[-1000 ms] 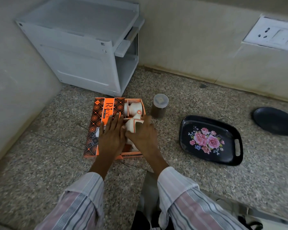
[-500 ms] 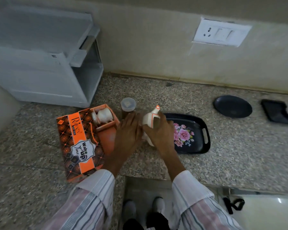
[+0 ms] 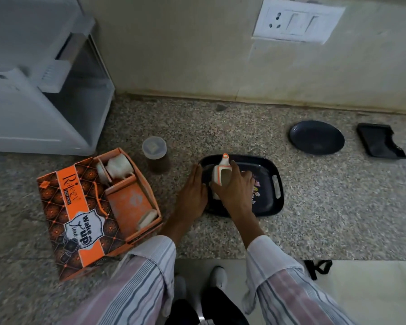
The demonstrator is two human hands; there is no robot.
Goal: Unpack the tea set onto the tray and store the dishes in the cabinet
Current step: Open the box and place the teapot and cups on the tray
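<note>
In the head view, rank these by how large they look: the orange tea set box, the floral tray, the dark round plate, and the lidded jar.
1. Orange tea set box, clearly largest.
2. Floral tray, partly covered by the hands and teapot.
3. Dark round plate, though it lies farther from the camera than the tray.
4. Lidded jar, smallest.

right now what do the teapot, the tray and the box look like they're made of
Teapot: likely glazed ceramic, smooth white body with orange trim. Tray: glossy black with a printed flower pattern and cut-out handle, probably melamine or plastic, possibly lacquered metal. Box: printed cardboard, thin folded walls and dividers.
</note>
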